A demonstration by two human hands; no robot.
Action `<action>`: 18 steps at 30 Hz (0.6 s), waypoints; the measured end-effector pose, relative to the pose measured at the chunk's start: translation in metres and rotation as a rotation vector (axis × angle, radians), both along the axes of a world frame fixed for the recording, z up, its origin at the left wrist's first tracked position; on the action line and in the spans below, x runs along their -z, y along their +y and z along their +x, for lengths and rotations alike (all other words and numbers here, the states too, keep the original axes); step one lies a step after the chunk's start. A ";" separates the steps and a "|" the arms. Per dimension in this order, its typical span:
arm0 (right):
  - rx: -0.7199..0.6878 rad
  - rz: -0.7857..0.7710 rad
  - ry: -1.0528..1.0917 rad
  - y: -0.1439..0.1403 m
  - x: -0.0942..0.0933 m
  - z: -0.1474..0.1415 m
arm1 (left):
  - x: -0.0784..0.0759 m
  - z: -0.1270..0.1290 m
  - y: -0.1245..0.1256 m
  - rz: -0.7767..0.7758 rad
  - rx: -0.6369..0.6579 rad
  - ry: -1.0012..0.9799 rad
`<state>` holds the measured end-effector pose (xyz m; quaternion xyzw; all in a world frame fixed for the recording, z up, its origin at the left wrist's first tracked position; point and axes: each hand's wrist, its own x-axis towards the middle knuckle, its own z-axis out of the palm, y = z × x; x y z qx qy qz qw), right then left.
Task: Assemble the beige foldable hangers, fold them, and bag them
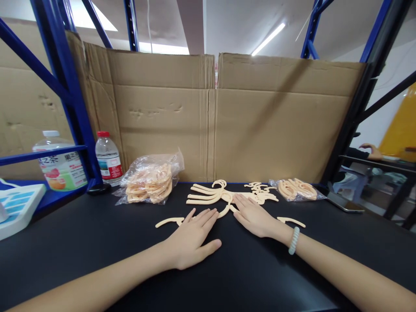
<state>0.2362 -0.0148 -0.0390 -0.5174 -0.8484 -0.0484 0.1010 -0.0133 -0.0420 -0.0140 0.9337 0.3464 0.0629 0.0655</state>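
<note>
My left hand (191, 236) lies flat, palm down, on the black table (97, 242), fingers slightly spread, its fingertips touching a loose cream curved plastic piece (169, 222). My right hand (255, 216), with a pale bead bracelet (294, 240) on the wrist, also lies flat, its fingertips on a pile of cream hook-shaped plastic pieces (214, 194). Another single curved piece (291, 221) lies just right of that wrist. Neither hand holds anything.
A clear bag of the same cream pieces (150, 182) sits at back left, a smaller bag (297, 189) at back right. Two water bottles (108, 158) (60, 162) stand by the blue rack post (78, 108). A cardboard wall (211, 117) closes the back. Another person's hand (370, 151) rests far right.
</note>
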 end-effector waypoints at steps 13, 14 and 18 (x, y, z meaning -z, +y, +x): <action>-0.079 0.266 0.235 -0.009 -0.008 -0.003 | 0.002 -0.001 -0.004 0.063 -0.039 -0.019; -0.096 0.270 0.237 -0.009 -0.008 -0.003 | 0.003 -0.001 -0.005 0.090 -0.038 -0.026; -0.179 0.283 0.256 -0.013 -0.012 -0.005 | 0.001 0.000 -0.010 0.234 -0.019 -0.070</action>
